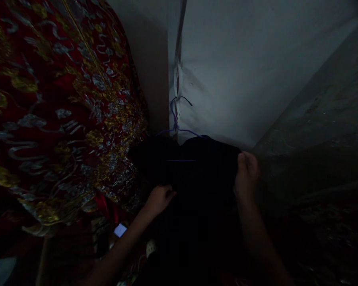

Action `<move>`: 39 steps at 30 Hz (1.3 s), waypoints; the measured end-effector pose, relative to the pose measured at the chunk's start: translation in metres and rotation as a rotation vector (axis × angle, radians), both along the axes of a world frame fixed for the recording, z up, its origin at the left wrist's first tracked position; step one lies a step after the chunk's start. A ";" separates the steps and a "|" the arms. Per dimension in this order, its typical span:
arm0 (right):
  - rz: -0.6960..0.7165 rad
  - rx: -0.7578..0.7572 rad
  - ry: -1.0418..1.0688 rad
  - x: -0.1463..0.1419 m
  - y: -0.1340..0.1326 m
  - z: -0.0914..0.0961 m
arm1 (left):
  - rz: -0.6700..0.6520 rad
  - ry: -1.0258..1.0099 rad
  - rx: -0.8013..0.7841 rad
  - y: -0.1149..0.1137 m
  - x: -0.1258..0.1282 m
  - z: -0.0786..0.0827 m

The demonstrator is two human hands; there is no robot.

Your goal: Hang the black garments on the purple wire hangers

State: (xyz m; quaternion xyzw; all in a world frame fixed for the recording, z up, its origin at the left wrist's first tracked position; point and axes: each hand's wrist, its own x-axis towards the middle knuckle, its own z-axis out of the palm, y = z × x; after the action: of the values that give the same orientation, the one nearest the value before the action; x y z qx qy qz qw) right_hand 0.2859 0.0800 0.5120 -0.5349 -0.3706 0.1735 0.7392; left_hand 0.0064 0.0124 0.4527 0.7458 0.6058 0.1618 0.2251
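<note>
A black garment, perhaps a shirt, hangs on a thin purple wire hanger in front of me. The hanger's hook passes by a white ring-shaped fitting on the wall. My right hand pinches the garment's right shoulder or sleeve edge between thumb and curled fingers. Lower and to the left, my left hand is closed with its fingertips on the front of the dark cloth. Its grip blends into the black fabric, and the garment's lower part is lost in darkness.
A red cloth with gold and silver embroidery fills the left side, close to my left arm. Behind the hanger is a pale wall. A small bright rectangular object shows below left. The room is very dim.
</note>
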 end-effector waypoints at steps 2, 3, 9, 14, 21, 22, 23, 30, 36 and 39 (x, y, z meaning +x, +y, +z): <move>-0.177 0.107 -0.102 -0.018 -0.011 -0.005 | 0.109 -0.162 0.103 -0.010 0.005 -0.017; -0.228 0.132 -0.113 -0.030 -0.019 -0.011 | 0.165 -0.242 0.153 -0.016 0.009 -0.024; 0.599 -0.381 -0.143 -0.106 -0.074 -0.089 | 0.416 -0.730 0.271 -0.045 0.038 -0.042; 0.774 -0.647 -0.205 -0.116 -0.104 -0.138 | 0.511 -1.029 0.207 -0.057 0.054 -0.037; 0.830 -0.566 -0.389 -0.085 -0.094 -0.128 | 0.551 -1.008 0.122 -0.069 0.073 -0.067; 0.816 -0.571 -0.398 -0.083 -0.095 -0.126 | 0.560 -1.008 0.119 -0.070 0.077 -0.071; 0.804 -0.578 -0.394 -0.082 -0.096 -0.125 | 0.573 -1.009 0.126 -0.071 0.082 -0.073; 0.870 -0.549 -0.278 -0.082 -0.117 -0.122 | 0.666 -0.998 0.309 -0.076 0.108 -0.070; 0.886 -0.558 -0.182 -0.076 -0.113 -0.114 | 0.691 -0.977 0.290 -0.076 0.109 -0.081; 0.935 -0.539 -0.119 -0.076 -0.110 -0.108 | 0.640 -1.006 0.215 -0.074 0.102 -0.085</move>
State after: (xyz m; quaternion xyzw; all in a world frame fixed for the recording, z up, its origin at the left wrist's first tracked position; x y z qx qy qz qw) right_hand 0.2100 -0.0301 0.4040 -0.4924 -0.5526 0.5424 0.3976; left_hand 0.1085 -0.0619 0.3675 0.3772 0.5996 0.6145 0.3472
